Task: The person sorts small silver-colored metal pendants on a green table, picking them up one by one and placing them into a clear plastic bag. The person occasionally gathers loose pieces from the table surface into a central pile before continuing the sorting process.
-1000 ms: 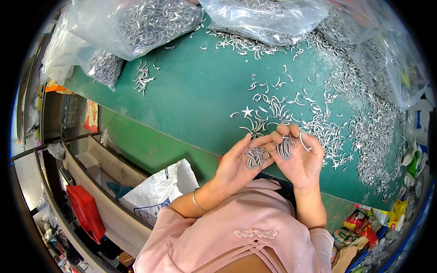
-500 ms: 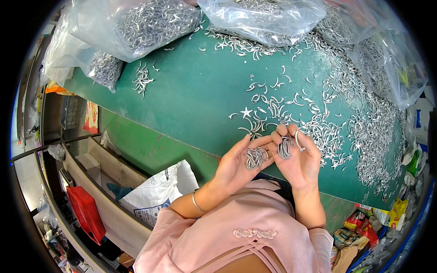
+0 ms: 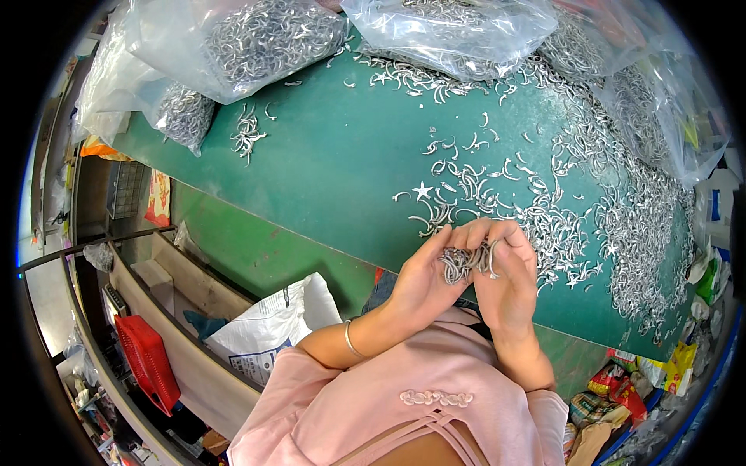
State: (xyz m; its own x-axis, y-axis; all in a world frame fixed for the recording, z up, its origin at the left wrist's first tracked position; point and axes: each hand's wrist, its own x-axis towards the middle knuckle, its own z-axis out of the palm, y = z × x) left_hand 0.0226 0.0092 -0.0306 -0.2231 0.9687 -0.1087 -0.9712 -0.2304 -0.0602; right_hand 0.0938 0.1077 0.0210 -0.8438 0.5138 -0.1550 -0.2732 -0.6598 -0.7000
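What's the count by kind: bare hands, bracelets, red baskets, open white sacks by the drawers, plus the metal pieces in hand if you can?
Bare hands: 2, left hand and right hand
Bracelet: 1
Red basket: 1
White sack: 1
Total: 5, leaving out the curved metal pieces in hand, which overlap too much to count

Curved pieces (image 3: 456, 266): metal, dull to satin sheen; table top (image 3: 334, 171): smooth, mostly matt; bags (image 3: 167, 46): thin glossy plastic, wrinkled; shirt (image 3: 350, 404): matt smooth cloth; bangle (image 3: 350, 339): polished metal; red basket (image 3: 146, 365): plastic, slight gloss
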